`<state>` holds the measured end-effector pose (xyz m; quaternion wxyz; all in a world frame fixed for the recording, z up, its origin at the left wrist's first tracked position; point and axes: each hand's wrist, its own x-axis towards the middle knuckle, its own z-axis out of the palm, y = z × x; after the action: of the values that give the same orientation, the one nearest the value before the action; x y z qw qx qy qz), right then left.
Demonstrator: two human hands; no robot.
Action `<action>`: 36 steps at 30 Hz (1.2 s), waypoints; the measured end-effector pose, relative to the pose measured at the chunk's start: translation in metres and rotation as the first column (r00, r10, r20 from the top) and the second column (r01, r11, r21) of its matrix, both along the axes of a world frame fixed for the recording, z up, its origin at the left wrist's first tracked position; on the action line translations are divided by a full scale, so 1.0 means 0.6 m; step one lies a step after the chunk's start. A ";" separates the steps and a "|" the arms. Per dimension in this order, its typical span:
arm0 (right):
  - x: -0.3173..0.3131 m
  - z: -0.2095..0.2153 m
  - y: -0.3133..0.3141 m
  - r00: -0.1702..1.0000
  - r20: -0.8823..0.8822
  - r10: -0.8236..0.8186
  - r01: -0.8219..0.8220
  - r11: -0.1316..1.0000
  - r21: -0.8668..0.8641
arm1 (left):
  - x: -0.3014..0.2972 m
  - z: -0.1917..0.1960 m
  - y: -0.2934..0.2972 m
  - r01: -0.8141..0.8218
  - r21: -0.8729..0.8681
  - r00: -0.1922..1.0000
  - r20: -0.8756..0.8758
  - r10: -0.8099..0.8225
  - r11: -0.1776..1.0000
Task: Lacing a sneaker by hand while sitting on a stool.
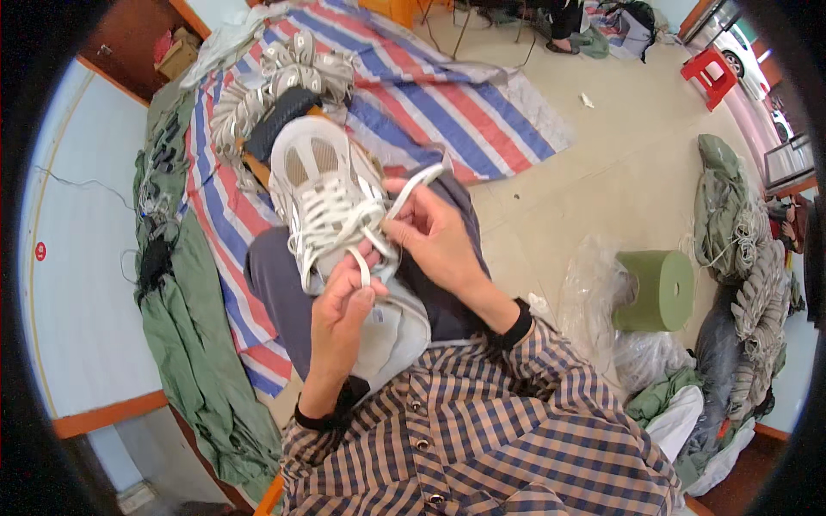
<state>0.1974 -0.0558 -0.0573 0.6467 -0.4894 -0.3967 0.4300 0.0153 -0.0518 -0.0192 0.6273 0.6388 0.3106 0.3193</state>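
Note:
A white and beige sneaker (320, 163) lies on my lap, its toe pointing away from me. White shoelaces (331, 206) criss-cross its front. Beside the shoe's opening, my left hand (340, 310) pinches one lace end between thumb and fingers. My right hand (434, 236) is closed on the other lace, whose loose end sticks up past the fingers at the shoe's right side. Part of the heel is hidden behind my left hand.
Several similar shoes (301, 64) are grouped on a striped tarp (482, 112) beyond my knees. Green cloth (206, 370) lies along the left. At right are a green cylindrical roll (650, 291), clear plastic (594, 284), bundled shoes (757, 318) and a red stool (711, 76).

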 end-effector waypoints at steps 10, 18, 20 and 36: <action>-0.013 0.024 -0.017 0.969 0.246 -0.018 0.029 0.999 -0.039 | 0.013 0.005 -0.009 -0.099 -0.088 0.995 -0.022 0.098 0.991; -0.030 0.009 -0.016 0.841 0.498 -0.211 0.175 0.977 0.118 | 0.012 -0.006 -0.012 -0.122 -0.122 0.992 -0.006 0.123 0.985; -0.029 0.010 -0.016 0.796 0.552 -0.247 0.172 0.968 0.185 | 0.013 -0.006 -0.013 -0.107 -0.132 0.994 0.015 0.110 0.985; -0.026 0.021 -0.028 0.966 0.225 -0.126 0.135 0.990 -0.027 | 0.013 -0.017 -0.013 -0.119 -0.078 0.992 0.024 0.121 0.990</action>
<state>0.1817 -0.0723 -0.0446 0.6146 -0.5729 -0.4247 0.3371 0.0231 -0.0597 -0.0296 0.6354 0.5898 0.3515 0.3533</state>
